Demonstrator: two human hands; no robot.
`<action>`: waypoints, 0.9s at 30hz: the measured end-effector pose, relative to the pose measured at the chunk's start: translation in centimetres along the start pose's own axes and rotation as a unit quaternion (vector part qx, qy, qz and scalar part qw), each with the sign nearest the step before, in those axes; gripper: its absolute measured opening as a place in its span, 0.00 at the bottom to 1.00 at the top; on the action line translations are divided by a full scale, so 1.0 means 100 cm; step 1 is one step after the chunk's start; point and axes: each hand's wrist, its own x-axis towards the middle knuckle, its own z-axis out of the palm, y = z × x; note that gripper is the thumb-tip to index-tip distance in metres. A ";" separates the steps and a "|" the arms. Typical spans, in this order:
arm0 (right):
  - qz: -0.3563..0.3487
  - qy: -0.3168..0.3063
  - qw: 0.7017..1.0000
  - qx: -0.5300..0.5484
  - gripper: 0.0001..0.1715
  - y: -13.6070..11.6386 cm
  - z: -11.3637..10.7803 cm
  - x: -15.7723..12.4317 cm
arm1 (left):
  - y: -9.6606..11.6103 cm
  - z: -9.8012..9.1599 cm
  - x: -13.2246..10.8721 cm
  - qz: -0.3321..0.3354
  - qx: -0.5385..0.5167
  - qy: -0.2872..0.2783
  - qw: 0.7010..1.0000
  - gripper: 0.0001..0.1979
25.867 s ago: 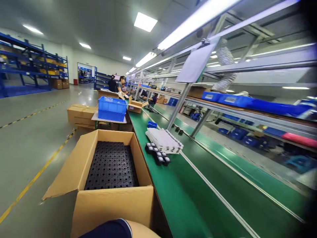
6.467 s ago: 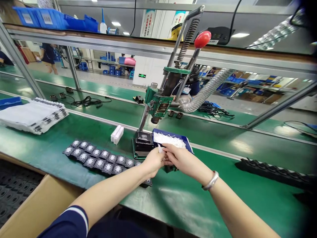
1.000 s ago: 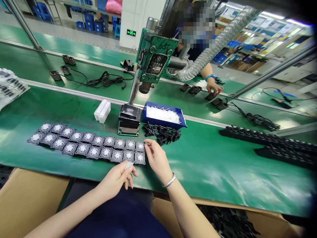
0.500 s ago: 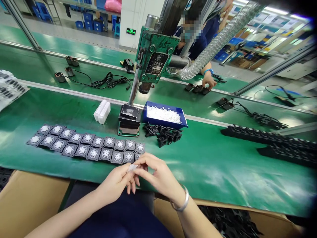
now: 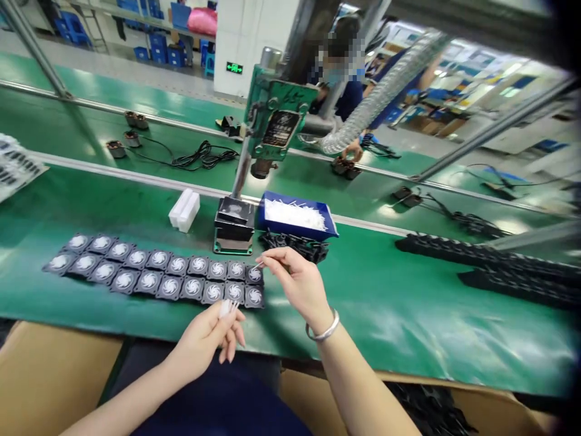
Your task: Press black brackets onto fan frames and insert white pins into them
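A green bench fills the foreground, with the press rising from it, its base just beyond the fans, which lie flat in two touching rows in front of the person. Two black strips lie well apart to the right. The blue tray, full of white pins, stands beside the press base, a heap of black parts against its near side. The right hand reaches in just before that heap, so the heap looks the likeliest thing to be brushed; the white block is out of the way. The left hand pinches a few spare pins between thumb and forefinger near the front row, other fingers loosely curled. The right thumb and forefinger pinch one thin pin at the last fan of the far row; contact is too blurred to tell. The step in hand seems to be offering this pin to the fan, which would call for a steady, fine alignment before letting go.
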 end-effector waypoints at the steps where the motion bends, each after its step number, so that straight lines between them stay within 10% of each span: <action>1: -0.022 -0.017 0.999 -0.028 0.04 0.003 0.004 0.004 | -0.002 -0.001 0.000 -0.003 -0.005 -0.001 1.000 0.27; 9: -0.113 -0.044 0.986 -0.116 0.05 0.015 0.035 0.014 | -0.009 -0.011 -0.003 0.003 -0.003 0.007 1.000 0.26; 27: -0.171 -0.084 0.935 -0.299 0.16 0.012 0.026 0.028 | -0.019 -0.014 0.003 -0.029 0.017 0.025 0.999 0.27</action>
